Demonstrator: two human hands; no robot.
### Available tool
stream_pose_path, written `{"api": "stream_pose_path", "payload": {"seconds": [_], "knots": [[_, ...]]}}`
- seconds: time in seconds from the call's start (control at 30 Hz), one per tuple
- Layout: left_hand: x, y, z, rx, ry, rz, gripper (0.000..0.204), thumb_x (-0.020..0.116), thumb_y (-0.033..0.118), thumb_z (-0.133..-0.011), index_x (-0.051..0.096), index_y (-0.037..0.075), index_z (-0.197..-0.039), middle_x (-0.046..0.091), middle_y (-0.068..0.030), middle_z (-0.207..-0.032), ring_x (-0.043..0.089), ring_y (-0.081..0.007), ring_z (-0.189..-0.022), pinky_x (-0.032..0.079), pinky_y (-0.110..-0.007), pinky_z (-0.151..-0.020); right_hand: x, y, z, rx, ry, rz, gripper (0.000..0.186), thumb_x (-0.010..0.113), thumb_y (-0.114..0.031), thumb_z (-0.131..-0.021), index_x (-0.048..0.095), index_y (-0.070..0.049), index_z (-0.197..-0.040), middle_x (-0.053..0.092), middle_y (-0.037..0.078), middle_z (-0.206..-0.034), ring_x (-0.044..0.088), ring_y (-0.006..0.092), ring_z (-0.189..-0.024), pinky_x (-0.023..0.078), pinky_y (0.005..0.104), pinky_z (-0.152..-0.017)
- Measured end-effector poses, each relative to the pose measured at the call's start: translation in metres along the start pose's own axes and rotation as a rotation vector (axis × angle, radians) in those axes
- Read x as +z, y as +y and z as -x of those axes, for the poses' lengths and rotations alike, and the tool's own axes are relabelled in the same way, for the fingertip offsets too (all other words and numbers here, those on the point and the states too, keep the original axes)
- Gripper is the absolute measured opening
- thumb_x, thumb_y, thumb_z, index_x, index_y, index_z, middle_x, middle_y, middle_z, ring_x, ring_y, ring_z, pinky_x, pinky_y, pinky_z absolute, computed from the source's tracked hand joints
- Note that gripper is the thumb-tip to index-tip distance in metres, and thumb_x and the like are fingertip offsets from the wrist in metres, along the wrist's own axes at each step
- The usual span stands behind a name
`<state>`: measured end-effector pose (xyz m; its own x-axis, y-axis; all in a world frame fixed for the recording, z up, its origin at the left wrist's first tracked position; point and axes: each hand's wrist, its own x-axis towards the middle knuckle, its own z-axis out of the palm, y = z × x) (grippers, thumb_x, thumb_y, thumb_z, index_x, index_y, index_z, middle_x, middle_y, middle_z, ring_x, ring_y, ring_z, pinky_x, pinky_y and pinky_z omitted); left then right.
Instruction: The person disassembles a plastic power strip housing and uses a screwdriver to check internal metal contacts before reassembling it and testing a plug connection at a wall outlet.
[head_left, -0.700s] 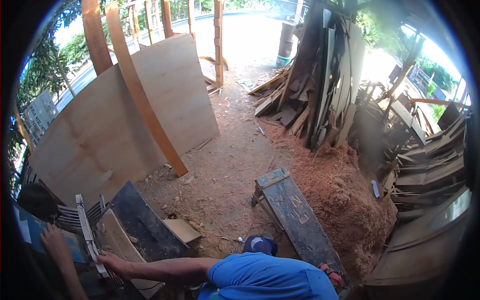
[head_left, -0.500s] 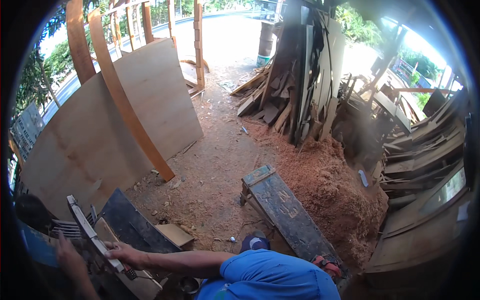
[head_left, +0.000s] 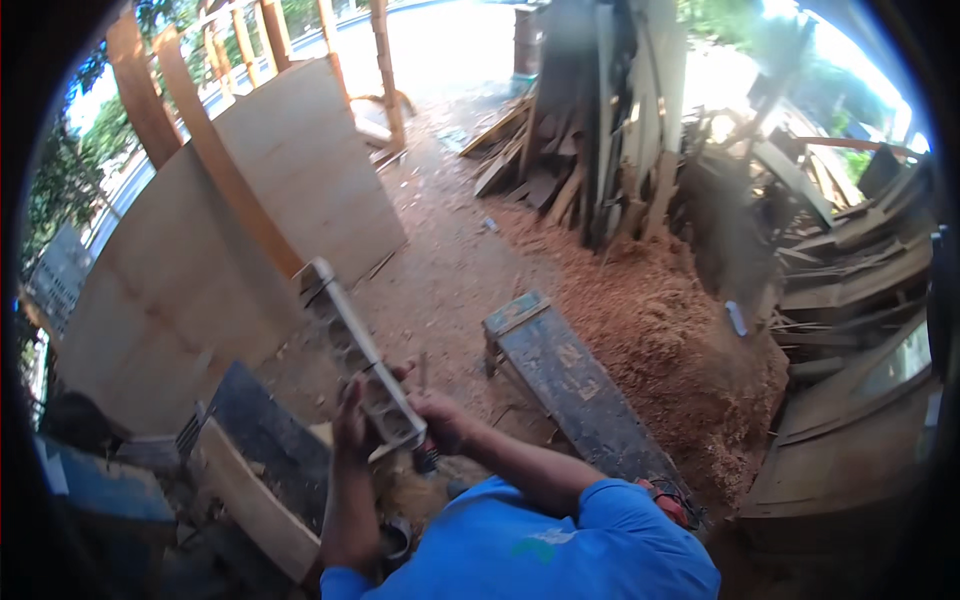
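A long metal bar with a pale smooth edge and ribbed hollows along one side (head_left: 352, 335) is held tilted in front of me. My right hand (head_left: 443, 420) is closed round its near end. My left hand (head_left: 352, 420) is against the ribbed side, with its fingers partly hidden and blurred by the bar. A small dark and red part (head_left: 426, 457) shows beneath the near end, by my right wrist; its kind I cannot make out. My blue shirt (head_left: 560, 540) fills the lower edge.
A dark narrow bench (head_left: 590, 395) stands to the right, beside a heap of reddish shavings (head_left: 660, 340). A large plywood sheet (head_left: 180, 290) leans at the left. Stacked boards (head_left: 860, 260) line the right side. A curved plank (head_left: 255, 500) and a dark panel (head_left: 262, 435) lie lower left.
The bar has come from the lower left to the middle, and its ribbed side now shows. Both hands moved right with it. The view has shifted slightly.
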<state>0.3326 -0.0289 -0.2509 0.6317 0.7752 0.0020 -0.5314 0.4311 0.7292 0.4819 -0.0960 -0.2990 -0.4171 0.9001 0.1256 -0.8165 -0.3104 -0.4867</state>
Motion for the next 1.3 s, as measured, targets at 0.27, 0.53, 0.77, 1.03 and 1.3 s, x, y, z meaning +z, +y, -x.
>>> {"api": "stream_pose_path", "payload": {"seconds": [0.27, 0.53, 0.77, 1.03, 1.3], "knots": [[0.102, -0.103, -0.059, -0.121, 0.033, 0.069, 0.058, 0.033, 0.055, -0.101, 0.053, 0.004, -0.12, 0.064, -0.0127, -0.093, 0.066, -0.026, -0.08, 0.056, -0.041, -0.072, -0.062, -0.066, 0.212, -0.058, 0.808, -0.182, 0.061, 0.057, -0.001, -0.083, 0.032, -0.01, -0.137, 0.062, 0.016, -0.094, 0.067, 0.0341, -0.085, 0.056, 0.0487, -0.078], [0.14, -0.187, -0.089, -0.33, 0.078, 0.068, 0.062, 0.033, 0.059, -0.1, 0.053, 0.005, -0.121, 0.064, -0.0134, -0.093, 0.063, -0.0248, -0.077, 0.055, -0.039, -0.069, -0.026, -0.114, 0.298, -0.233, 0.774, 0.281, 0.08, 0.052, -0.01, -0.095, 0.0, -0.011, -0.156, 0.054, 0.022, -0.121, 0.067, 0.0219, -0.081, 0.058, 0.0299, -0.062], [0.152, -0.202, -0.114, -0.429, -0.025, 0.227, 0.071, 0.033, 0.061, -0.099, 0.039, 0.007, -0.145, 0.061, -0.0092, -0.092, 0.062, -0.0231, -0.078, 0.055, -0.039, -0.069, -0.025, -0.138, 0.314, -0.216, 0.834, 0.572, 0.035, 0.061, -0.009, -0.093, 0.047, 0.003, -0.122, 0.063, 0.011, -0.094, 0.063, 0.0126, -0.073, 0.052, 0.0257, -0.062], [0.137, -0.225, -0.106, -0.647, -0.154, 0.12, 0.075, 0.028, 0.065, -0.098, 0.043, 0.003, -0.138, 0.064, -0.0135, -0.098, 0.066, -0.0247, -0.073, 0.057, -0.038, -0.06, -0.034, -0.146, 0.266, -0.39, 1.094, 0.889, 0.023, 0.069, -0.002, -0.086, 0.061, -0.001, -0.108, 0.054, -0.003, -0.067, 0.056, 0.0049, -0.062, 0.047, 0.0207, -0.059], [0.129, -0.21, -0.091, -0.668, 0.015, -0.022, 0.057, 0.036, 0.047, -0.103, 0.046, -0.001, -0.131, 0.067, -0.0171, -0.103, 0.071, -0.0256, -0.081, 0.062, -0.038, -0.067, -0.054, -0.143, 0.219, -0.407, 1.057, 1.343, 0.011, 0.071, -0.008, -0.081, 0.064, -0.002, -0.088, 0.062, 0.008, -0.072, 0.063, 0.0166, -0.062, 0.05, 0.0316, -0.058]]}}
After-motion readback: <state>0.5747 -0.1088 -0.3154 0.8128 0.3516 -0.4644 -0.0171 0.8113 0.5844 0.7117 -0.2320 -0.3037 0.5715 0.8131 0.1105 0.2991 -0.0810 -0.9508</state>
